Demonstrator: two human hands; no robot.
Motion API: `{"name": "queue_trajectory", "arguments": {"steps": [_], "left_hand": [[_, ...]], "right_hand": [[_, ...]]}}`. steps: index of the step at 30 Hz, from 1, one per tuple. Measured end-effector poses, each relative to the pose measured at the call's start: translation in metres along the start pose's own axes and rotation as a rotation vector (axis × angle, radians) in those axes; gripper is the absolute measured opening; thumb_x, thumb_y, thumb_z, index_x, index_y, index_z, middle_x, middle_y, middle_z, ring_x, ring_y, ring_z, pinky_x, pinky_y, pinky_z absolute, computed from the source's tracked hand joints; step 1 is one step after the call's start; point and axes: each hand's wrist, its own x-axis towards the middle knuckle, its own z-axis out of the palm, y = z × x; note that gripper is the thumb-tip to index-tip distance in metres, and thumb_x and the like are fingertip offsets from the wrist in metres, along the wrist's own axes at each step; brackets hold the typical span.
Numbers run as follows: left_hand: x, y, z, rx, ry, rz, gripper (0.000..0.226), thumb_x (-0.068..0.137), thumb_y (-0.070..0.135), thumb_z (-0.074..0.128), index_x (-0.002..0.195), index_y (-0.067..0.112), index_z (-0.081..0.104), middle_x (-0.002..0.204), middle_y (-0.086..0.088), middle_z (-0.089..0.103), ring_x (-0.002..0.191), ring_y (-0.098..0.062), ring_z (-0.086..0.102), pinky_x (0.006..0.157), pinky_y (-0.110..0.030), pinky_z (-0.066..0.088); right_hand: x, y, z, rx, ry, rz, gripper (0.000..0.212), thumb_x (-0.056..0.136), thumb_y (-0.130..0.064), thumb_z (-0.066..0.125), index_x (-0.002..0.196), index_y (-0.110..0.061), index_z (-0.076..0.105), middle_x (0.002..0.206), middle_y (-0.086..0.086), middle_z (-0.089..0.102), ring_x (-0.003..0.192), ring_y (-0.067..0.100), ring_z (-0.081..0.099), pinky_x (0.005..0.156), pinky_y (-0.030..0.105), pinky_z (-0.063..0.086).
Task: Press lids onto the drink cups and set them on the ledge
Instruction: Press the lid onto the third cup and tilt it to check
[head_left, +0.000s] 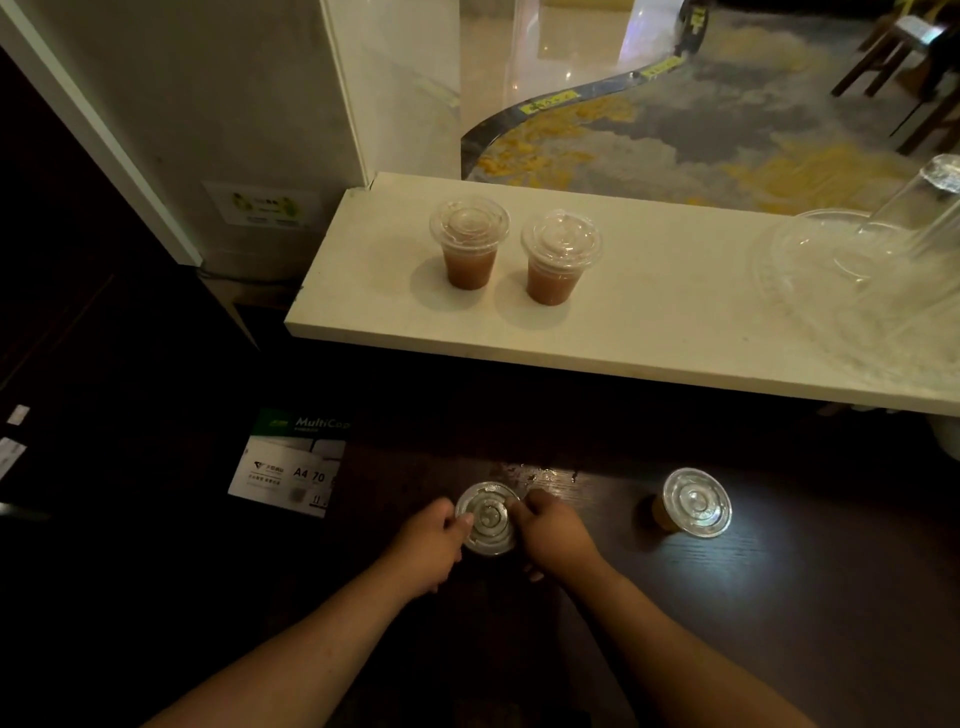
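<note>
— Hands first, lower centre of the frame: what were they doing?
— Left hand (434, 540) and right hand (556, 532) each gripped a side of the lid (487, 518), likely seating it squarely on the cup beneath, which stood on the dark tabletop (779, 597).
— And to the right?
— Another lidded cup (693, 503) waited; above, two finished cups (470, 244) stood on the ledge (675, 322).

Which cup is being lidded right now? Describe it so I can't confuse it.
On the dark counter below the white ledge, it is the cup nearest the camera, left of the other lidded cup. Only this one has both hands on its lid.
</note>
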Motion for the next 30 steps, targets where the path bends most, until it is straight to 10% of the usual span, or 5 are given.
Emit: {"name": "queue_trajectory", "arguments": {"steps": [23, 30], "left_hand": [[0.003, 0.035, -0.023, 0.291, 0.099, -0.018, 0.031, 0.091, 0.06, 0.058, 0.104, 0.032, 0.057, 0.093, 0.004, 0.07, 0.077, -0.016, 0.07, 0.065, -0.031, 0.059], [0.009, 0.023, -0.004, 0.173, 0.087, 0.069, 0.029, 0.104, 0.052, 0.05, 0.096, 0.025, 0.053, 0.086, 0.001, 0.066, 0.072, -0.017, 0.062, 0.063, -0.031, 0.049]], "right_hand": [[-0.008, 0.001, -0.004, 0.071, -0.011, 0.054, 0.041, 0.101, -0.05, 0.047, 0.12, -0.014, 0.051, 0.087, 0.0, 0.065, 0.054, 0.02, 0.067, 0.04, 0.03, 0.054], [-0.009, 0.01, 0.003, 0.07, -0.106, 0.097, 0.037, 0.105, -0.04, 0.046, 0.128, -0.013, 0.055, 0.096, 0.004, 0.068, 0.06, 0.021, 0.069, 0.062, 0.043, 0.063]]}}
